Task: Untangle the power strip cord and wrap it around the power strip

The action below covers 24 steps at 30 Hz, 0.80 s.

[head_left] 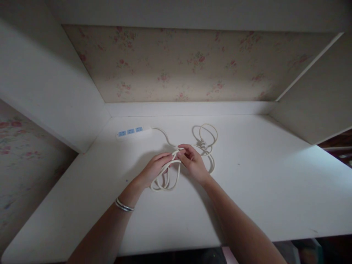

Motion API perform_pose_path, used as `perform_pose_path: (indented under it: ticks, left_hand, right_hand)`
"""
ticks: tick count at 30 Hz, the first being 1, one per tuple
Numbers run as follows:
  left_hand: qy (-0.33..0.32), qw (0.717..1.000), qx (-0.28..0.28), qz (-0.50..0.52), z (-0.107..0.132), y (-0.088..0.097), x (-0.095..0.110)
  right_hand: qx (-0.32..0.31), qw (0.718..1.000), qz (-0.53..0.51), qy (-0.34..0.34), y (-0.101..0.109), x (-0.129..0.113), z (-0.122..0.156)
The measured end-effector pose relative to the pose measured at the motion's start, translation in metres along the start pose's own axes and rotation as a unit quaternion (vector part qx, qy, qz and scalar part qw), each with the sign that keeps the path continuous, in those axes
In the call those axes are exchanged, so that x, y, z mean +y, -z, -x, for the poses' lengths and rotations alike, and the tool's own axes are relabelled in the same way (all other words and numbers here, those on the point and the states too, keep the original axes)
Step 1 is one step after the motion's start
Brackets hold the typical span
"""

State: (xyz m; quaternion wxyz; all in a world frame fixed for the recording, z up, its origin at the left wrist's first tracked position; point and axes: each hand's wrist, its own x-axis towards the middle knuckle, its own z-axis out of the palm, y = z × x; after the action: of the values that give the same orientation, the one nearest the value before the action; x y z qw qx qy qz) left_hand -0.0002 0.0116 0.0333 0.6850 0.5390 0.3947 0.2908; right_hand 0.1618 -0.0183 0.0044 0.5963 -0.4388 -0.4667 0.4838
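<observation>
A white power strip [134,132] with blue sockets lies at the back left of the white desk. Its cream power cord [165,135] runs from the strip's right end to my hands. My left hand [157,167] is closed on a bundle of cord loops, which hang below the fingers towards the desk top. Beside it, my right hand [193,161] pinches the cord at the top of the bundle. Behind my right hand, more loops lie on the desk, with what looks like the plug [203,144] among them.
The white desk top [261,176] stretches to both sides. White side panels [55,80] and a back wall with floral paper [187,66] enclose it, and a shelf edge [192,14] overhangs at the top. Below the front edge are dark, unclear things.
</observation>
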Motion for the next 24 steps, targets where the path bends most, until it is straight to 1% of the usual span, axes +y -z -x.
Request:
perform_pose_path:
  ticks: [2, 5, 7, 10, 11, 13, 16, 19, 22, 24]
  left_hand:
    - [-0.003, 1.000, 0.009, -0.026, 0.000, -0.001, -0.001]
    - [0.002, 0.999, -0.001, -0.054, 0.002, 0.000, -0.002]
    - [0.019, 0.999, -0.008, -0.027, 0.004, 0.001, 0.000]
    - [0.035, 0.999, -0.019, 0.030, 0.005, 0.003, 0.004]
    - [0.030, 0.999, -0.016, 0.042, 0.005, 0.004, 0.005]
    - [0.007, 0.998, 0.010, 0.057, 0.004, 0.006, 0.005]
    - [-0.032, 0.995, 0.053, 0.072, 0.003, 0.006, 0.006]
    - [-0.055, 0.994, 0.057, 0.070, 0.004, 0.003, 0.010]
    - [-0.053, 0.995, 0.057, 0.056, 0.005, 0.002, 0.012]
    - [-0.047, 0.996, 0.068, 0.041, 0.004, 0.004, 0.011]
  right_hand:
    - [-0.005, 0.999, -0.022, -0.028, 0.000, -0.001, 0.000]
    - [-0.002, 0.997, -0.051, -0.050, 0.001, -0.003, -0.001]
    - [-0.014, 0.997, -0.060, -0.043, 0.002, -0.004, -0.001]
    - [-0.065, 0.996, -0.047, -0.045, 0.002, -0.005, 0.002]
    - [-0.076, 0.995, -0.045, -0.053, 0.002, -0.005, 0.002]
    - [-0.078, 0.992, -0.057, -0.075, 0.001, -0.004, 0.003]
    - [-0.040, 0.990, -0.087, -0.100, 0.000, -0.003, 0.002]
    - [0.011, 0.990, -0.090, -0.104, 0.000, -0.002, -0.001]
    - [0.067, 0.991, -0.079, -0.079, 0.001, 0.001, -0.004]
    - [0.099, 0.992, -0.065, -0.053, 0.003, 0.003, -0.005]
